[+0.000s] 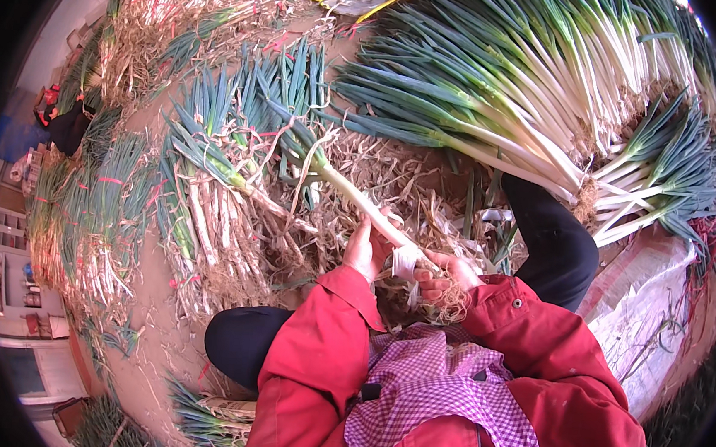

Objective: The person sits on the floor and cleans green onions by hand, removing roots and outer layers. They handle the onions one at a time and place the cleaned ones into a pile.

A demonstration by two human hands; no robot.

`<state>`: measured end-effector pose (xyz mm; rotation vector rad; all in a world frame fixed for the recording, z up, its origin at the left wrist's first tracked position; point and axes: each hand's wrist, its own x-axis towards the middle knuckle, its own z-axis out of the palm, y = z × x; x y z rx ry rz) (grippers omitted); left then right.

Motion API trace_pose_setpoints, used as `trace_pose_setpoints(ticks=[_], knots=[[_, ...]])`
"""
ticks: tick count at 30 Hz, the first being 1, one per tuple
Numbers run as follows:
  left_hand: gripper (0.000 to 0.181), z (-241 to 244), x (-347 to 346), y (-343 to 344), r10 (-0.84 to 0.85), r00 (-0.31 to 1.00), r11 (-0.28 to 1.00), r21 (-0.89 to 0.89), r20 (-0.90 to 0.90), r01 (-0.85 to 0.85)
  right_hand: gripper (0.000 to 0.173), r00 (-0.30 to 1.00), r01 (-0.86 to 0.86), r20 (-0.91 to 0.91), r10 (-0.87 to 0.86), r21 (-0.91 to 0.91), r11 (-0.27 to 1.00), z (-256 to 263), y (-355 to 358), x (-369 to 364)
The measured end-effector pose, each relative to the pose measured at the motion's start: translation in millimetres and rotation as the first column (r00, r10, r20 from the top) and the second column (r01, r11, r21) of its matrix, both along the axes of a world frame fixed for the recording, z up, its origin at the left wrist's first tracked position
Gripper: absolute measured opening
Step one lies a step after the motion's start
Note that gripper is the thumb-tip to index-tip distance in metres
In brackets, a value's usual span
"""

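Observation:
A long green onion [357, 196] lies slantwise before me, its green leaves pointing up and left and its roots [452, 302] near my right sleeve. My left hand [368, 249] holds the pale stalk around its middle. At the root end, the fingers of my right hand [451, 277] close around the stalk base. A loosened strip of whitish skin [404, 262] hangs from the stalk between the two hands. To the left rests a heap of unpeeled green onions [220, 232] with dirty outer skins, one lying across the top.
Peeled green onions [528, 98] are stacked in a broad fan at upper right, with a smaller bunch [654, 176] beside my knee [550, 237]. Dry peelings [393, 164] litter the ground. Tied bundles [107, 206] stand at left. A white woven sack [638, 311] lies at right.

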<state>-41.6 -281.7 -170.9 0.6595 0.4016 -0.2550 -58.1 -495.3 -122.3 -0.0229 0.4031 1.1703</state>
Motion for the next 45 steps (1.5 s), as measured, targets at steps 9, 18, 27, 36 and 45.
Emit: trace_pose_setpoints(ticks=[9, 18, 27, 36, 45], knots=[[0.026, 2, 2, -8, 0.233, 0.964, 0.970, 0.095, -0.126, -0.222, 0.036, 0.999, 0.019, -0.040, -0.014, 0.128, 0.992, -7, 12, -15], [0.034, 11, 46, 66, 0.411, 0.910, 0.895, 0.212, -0.052, -0.392, 0.039, 0.958, -0.127, 0.239, 0.160, -0.147, 0.981, 20, -12, -22], [0.019, -2, 76, 86, 0.536, 0.833, 0.844, 0.113, -0.138, -0.524, 0.035, 0.990, -0.003, 0.144, 0.004, -0.009, 1.000, 10, -17, -44], [0.009, -2, 31, 38, 0.405, 0.850, 0.900, 0.313, -0.336, -0.304, 0.041, 0.984, 0.075, 0.178, 0.005, -0.435, 0.897, 21, 7, -21], [0.044, -13, -18, 39, -0.263, 0.549, -0.022, 0.574, -0.793, 0.819, 0.036, 0.976, 0.070, 0.216, -0.003, -0.300, 0.951, 17, -12, 7]])
